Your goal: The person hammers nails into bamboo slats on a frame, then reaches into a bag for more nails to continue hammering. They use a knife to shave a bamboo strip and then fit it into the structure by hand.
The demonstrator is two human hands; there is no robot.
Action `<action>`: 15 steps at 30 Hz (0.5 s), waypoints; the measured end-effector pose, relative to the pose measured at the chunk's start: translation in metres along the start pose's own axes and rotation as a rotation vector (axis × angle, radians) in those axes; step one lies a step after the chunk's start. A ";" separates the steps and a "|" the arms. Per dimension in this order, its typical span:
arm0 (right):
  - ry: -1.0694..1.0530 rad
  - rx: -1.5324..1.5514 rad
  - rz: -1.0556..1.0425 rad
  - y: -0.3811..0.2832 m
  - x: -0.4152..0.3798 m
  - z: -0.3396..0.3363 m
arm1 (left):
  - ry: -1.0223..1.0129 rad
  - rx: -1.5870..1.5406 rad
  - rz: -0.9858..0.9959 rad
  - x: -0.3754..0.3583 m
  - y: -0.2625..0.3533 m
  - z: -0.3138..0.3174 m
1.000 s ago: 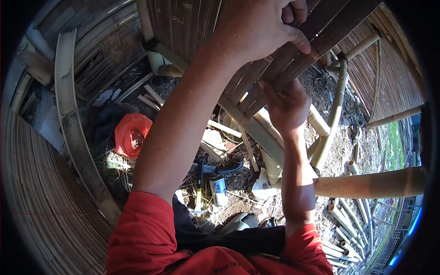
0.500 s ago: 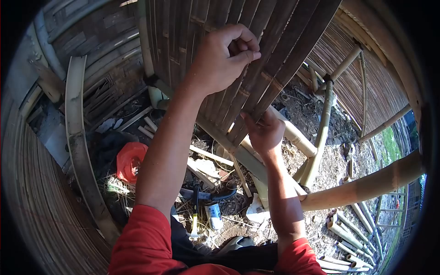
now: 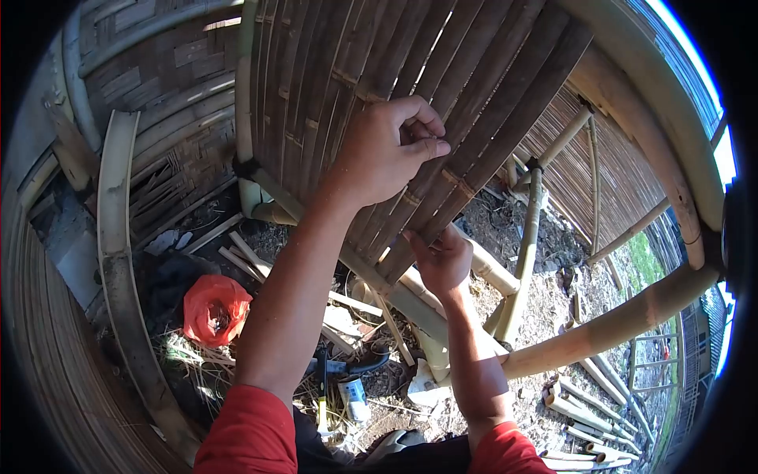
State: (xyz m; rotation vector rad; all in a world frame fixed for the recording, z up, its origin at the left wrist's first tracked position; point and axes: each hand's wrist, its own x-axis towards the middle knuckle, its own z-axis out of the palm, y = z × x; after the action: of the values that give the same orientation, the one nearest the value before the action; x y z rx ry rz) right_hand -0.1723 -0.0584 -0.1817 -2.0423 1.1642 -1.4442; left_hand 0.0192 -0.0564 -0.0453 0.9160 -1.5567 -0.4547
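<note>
Dark split-bamboo slats [image 3: 474, 87] stand side by side in front of me as a panel, with narrow gaps of light between some of them. My left hand [image 3: 391, 150] is raised before the panel, its fingers curled and the thumb drawn against them. Whatever that hand may hold is too small to make out. Lower down, my right hand [image 3: 442, 259] grips the lower right edge of the outermost slat, thumb in front and fingers hidden behind. Below the slats runs a bamboo rail [image 3: 410, 310].
On the ground lie a hammer [image 3: 322, 395], a blue-and-white can [image 3: 354, 397], a dark curved-handled tool [image 3: 367, 362] and a red plastic bag [image 3: 213, 310]. A thick bamboo pole [image 3: 616, 328] crosses at right. Cut bamboo pieces [image 3: 592, 419] lie beyond it. A split bamboo length [image 3: 126, 276] leans at left.
The view has tilted up and shifted slightly right, so my left hand appears lower. Its fingers stay curled. My right hand remains on the slat's lower edge.
</note>
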 end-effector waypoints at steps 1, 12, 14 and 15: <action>-0.008 -0.019 -0.012 0.004 0.000 0.000 | -0.002 -0.004 0.002 0.000 0.003 0.002; -0.459 0.180 0.111 -0.073 -0.017 -0.059 | -0.386 -0.685 0.015 -0.012 0.042 -0.015; -0.586 0.073 0.092 -0.078 -0.014 -0.071 | -0.363 -0.746 -0.028 -0.016 0.050 -0.014; -0.608 -0.027 0.142 -0.086 -0.011 -0.079 | -0.339 -0.809 -0.070 -0.017 0.054 -0.014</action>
State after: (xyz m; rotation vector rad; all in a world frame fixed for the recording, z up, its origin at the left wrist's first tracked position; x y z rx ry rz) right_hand -0.2100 0.0121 -0.0961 -2.1399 1.0324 -0.6608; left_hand 0.0166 -0.0069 -0.0137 0.2667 -1.4380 -1.2283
